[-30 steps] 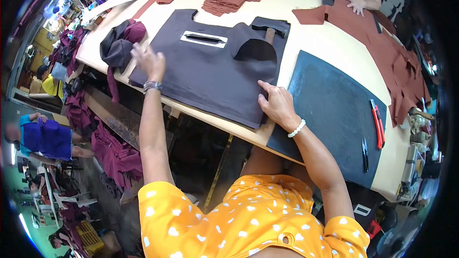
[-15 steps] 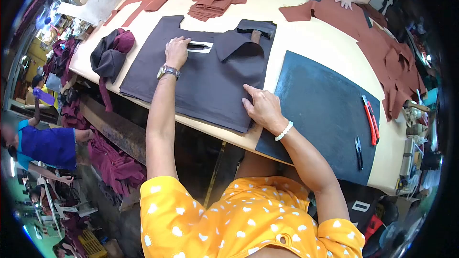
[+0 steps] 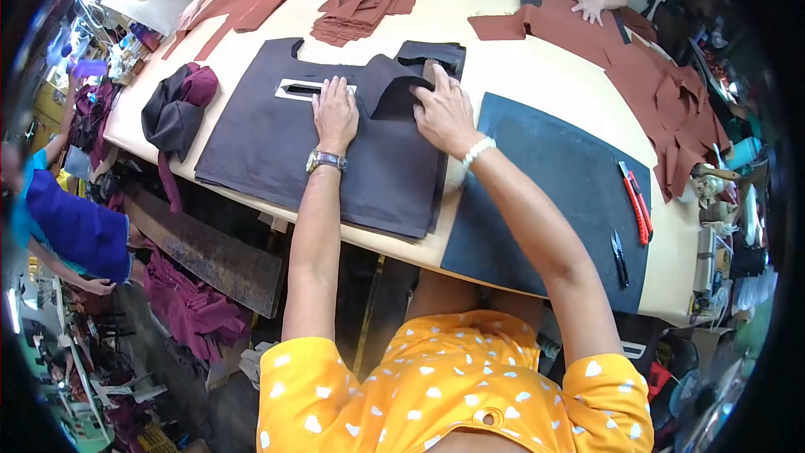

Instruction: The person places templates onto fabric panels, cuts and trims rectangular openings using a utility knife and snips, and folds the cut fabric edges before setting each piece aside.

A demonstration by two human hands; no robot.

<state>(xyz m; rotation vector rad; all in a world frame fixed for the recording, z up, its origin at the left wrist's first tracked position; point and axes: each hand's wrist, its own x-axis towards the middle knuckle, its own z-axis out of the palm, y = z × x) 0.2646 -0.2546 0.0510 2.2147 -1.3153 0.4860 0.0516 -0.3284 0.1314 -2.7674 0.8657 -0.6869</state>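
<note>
A stack of dark grey-brown fabric pieces (image 3: 277, 138) lies on the table before me. My left hand (image 3: 336, 117) rests flat on it with fingers stretched out. Its fingertips are beside a white strip with a dark pointed shape in it (image 3: 292, 89). My right hand (image 3: 447, 113) is at the raised fold (image 3: 401, 98) of the top fabric, thumb and index finger at its edge. The fingers appear closed on that fabric, though part of the grip is hidden. A small brown block-like piece (image 3: 430, 72) shows by the right index finger.
A black mat (image 3: 537, 193) to the right carries red cutters (image 3: 636, 201) and small black snips (image 3: 619, 258). Bundled maroon-and-dark cloth (image 3: 180, 109) sits left. Rust-brown fabric (image 3: 369, 0) lies along the far side, where other people's hands (image 3: 589, 5) are.
My left hand has shifted right across the fabric, off the far side of the white strip. My right hand has moved up from the fabric's right edge to the raised fold.
</note>
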